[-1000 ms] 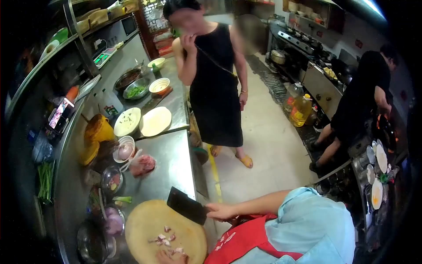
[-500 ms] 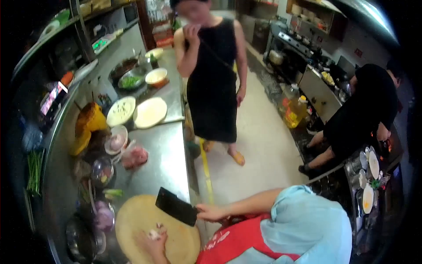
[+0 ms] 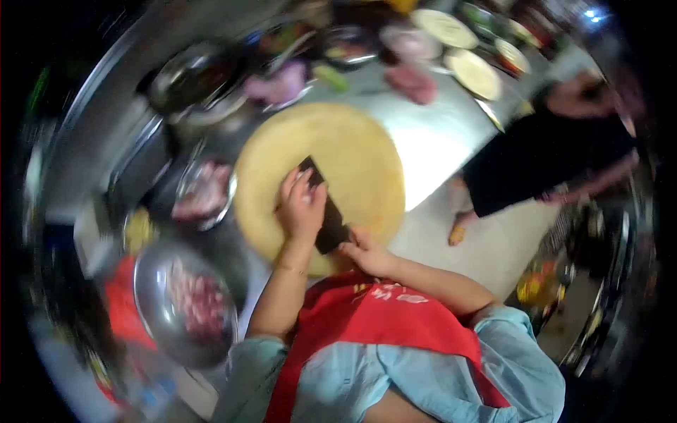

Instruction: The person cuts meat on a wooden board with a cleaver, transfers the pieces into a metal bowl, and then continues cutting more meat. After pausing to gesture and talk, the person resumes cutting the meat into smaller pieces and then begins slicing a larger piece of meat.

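A round wooden chopping board (image 3: 360,155) lies on the metal counter. My right hand (image 3: 367,254) is closed round the handle of a dark cleaver (image 3: 330,229), whose blade slants up and left over the board. My left hand (image 3: 303,208) is at the blade's left side, its fingers somewhat apart and touching or lying over the upper part of the blade. Blur hides whether any small food piece is under those fingers.
Left of the board are a dish of meat (image 3: 204,190) and a steel bowl of meat pieces (image 3: 187,303). Beyond it stand a purple bundle (image 3: 278,83), pink meat (image 3: 411,82) and a pale plate (image 3: 474,74). A person in black (image 3: 529,162) stands at the right.
The view has swung down and left, bringing the meat bowls into sight. The cleaver has come over the board, and my left hand has moved from the whitish pieces to the blade.
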A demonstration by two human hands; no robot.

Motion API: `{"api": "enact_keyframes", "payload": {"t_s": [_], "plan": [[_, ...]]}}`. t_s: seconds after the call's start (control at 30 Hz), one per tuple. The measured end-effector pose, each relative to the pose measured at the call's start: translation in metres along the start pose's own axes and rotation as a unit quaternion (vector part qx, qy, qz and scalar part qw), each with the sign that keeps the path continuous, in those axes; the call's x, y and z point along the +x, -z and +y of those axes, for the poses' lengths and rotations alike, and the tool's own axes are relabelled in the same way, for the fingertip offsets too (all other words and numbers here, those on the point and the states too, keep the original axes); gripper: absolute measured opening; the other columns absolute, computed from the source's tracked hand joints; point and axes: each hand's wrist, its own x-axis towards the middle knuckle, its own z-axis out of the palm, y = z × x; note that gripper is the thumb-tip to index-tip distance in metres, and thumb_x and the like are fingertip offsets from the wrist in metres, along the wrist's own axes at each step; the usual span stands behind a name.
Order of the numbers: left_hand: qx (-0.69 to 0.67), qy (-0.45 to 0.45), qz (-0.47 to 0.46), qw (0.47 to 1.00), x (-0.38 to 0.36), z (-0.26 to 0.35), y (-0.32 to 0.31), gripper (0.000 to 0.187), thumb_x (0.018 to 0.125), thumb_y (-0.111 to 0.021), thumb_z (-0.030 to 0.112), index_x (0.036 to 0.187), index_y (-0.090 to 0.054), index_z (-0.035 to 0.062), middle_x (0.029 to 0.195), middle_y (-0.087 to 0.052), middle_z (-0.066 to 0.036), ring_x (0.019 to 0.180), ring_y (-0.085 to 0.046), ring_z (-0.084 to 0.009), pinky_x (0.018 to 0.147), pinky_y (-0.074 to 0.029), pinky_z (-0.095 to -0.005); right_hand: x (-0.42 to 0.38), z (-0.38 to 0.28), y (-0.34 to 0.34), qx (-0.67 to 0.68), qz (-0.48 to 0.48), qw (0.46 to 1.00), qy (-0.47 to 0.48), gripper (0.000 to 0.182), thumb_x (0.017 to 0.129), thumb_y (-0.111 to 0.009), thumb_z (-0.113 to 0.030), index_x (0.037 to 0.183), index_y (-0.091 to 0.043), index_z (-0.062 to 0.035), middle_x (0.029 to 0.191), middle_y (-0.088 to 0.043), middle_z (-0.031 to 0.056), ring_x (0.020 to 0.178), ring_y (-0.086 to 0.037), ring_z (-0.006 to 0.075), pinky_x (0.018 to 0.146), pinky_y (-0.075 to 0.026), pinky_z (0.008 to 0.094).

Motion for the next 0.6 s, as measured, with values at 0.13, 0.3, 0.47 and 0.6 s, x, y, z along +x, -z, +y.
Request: {"api": "enact_keyframes", "payload": {"t_s": [0.13, 0.3, 0.47, 0.6], "plan": [[0.034, -0.054, 0.182, 0.981, -0.003, 0.016, 0.104, 0.029, 0.077, -0.072, 0.010, 0.106, -0.066, 0.0054, 0.128, -0.051, -0.014, 0.117, -0.050, -0.0274, 0.097, -0.046, -0.0369, 0.013, -0.043, -0.051, -0.103, -0.135, 0.982, 0.088, 0.023, 0.092, -0.056, -0.014, 0.108, -0.046, -0.0027, 0.089, -0.054, 0.0077, 0.079, -0.051, 0.0170, 0.069, -0.045, 0.0337], [0.248, -0.018, 0.268, 0.931, -0.046, 0.001, 0.257, 0.023, 0.087, -0.058, 0.013, 0.108, -0.062, 0.0047, 0.125, -0.054, -0.019, 0.125, -0.043, -0.0347, 0.107, -0.030, -0.0502, 0.029, -0.084, -0.125, -0.159, -0.207, 0.950, 0.169, 0.024, 0.093, -0.057, -0.022, 0.106, -0.046, -0.0050, 0.076, -0.053, 0.0060, 0.070, -0.052, 0.0190, 0.065, -0.046, 0.0360], [0.446, 0.211, 0.035, 0.869, -0.101, -0.018, 0.295, 0.026, 0.085, -0.053, 0.014, 0.109, -0.065, 0.0112, 0.120, -0.061, -0.015, 0.128, -0.044, -0.0343, 0.107, -0.017, -0.0643, 0.057, -0.062, -0.063, -0.028, -0.114, 0.990, 0.079, 0.020, 0.093, -0.057, -0.021, 0.103, -0.047, -0.0063, 0.071, -0.046, -0.0013, 0.060, -0.045, 0.0079, 0.051, -0.040, 0.0244], [0.290, 0.059, 0.101, 0.950, -0.076, -0.006, 0.248, 0.031, 0.078, -0.055, 0.006, 0.106, -0.067, 0.0128, 0.108, -0.065, -0.012, 0.103, -0.059, -0.0323, 0.089, -0.045, -0.0437, 0.035, -0.065, 0.027, -0.264, 0.017, 0.956, 0.129, 0.020, 0.091, -0.058, -0.017, 0.103, -0.047, -0.0055, 0.069, -0.051, 0.0045, 0.060, -0.050, 0.0136, 0.053, -0.042, 0.0297]]}}
